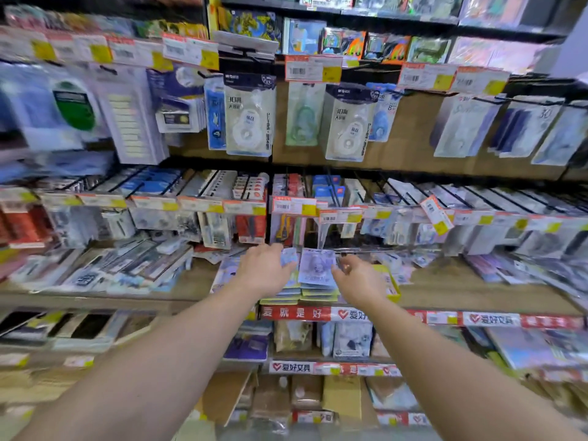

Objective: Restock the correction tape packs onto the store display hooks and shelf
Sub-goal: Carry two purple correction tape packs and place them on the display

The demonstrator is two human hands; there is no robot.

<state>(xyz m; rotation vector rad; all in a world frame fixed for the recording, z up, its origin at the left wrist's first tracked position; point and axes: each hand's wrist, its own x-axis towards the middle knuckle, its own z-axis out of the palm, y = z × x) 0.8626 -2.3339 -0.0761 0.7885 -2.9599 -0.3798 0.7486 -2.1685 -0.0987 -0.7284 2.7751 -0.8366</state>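
A single wide-angle view from the person's head faces a store display straight on and tilts slightly down. Both bare forearms enter from the bottom edge and reach to the frame's centre, so the camera sits close. The wooden shelf [477, 297] crosses the middle, hanging blister packs on black wire hooks [251, 116] fill the upper half, and straight edges bow toward the blurred corners.
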